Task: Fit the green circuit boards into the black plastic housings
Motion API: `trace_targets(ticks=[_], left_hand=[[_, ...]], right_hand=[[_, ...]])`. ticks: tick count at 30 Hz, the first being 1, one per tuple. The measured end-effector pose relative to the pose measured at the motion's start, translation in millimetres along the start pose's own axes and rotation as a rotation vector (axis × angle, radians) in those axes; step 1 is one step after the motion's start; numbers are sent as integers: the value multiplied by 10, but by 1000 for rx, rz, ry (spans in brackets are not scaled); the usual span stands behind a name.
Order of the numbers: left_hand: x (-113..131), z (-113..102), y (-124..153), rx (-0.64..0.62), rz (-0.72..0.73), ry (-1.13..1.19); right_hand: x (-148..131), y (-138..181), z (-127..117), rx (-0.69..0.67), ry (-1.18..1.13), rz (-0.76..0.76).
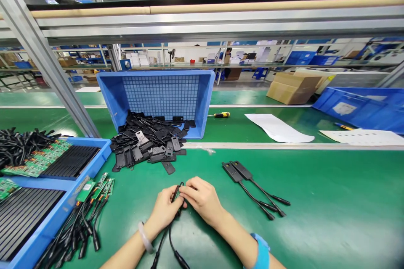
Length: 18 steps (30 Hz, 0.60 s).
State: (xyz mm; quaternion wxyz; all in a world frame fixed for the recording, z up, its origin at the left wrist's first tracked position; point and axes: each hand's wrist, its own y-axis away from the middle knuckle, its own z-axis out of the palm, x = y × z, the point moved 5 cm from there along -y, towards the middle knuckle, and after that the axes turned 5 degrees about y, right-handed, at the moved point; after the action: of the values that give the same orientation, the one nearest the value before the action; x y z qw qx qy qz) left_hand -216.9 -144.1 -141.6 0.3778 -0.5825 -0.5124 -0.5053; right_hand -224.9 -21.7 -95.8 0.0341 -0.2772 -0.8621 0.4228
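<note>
Between my hands, above the green bench, is a small green circuit board [177, 194] in a black plastic casing, with black connector cables [170, 235] hanging down toward me. My left hand [166, 206] is closed around the casing from the left side. On the board's right edge press the pinched fingers of my right hand [202, 199]; they partly cover it. To the right lie two black cased units [237, 171] with cables attached. Left of my hands rests a bunch of green circuit boards [101, 187] with black cables.
A tipped blue crate [208, 105] spills a pile of black plastic casings [151, 143] onto the bench. Blue trays [105, 151] with black parts and boards stand at left. Farther back are a screwdriver [221, 114], paper sheets [277, 128], a cardboard box [290, 88] and a blue bin [372, 109].
</note>
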Motion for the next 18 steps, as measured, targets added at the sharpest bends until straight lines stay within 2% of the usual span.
trace_targets(ticks=[9, 18], left_hand=[[7, 6, 1, 11, 4, -40], [27, -2, 3, 18, 18, -77]], right_hand=[[19, 5, 10, -2, -88, 21], [13, 47, 52, 12, -18, -9]])
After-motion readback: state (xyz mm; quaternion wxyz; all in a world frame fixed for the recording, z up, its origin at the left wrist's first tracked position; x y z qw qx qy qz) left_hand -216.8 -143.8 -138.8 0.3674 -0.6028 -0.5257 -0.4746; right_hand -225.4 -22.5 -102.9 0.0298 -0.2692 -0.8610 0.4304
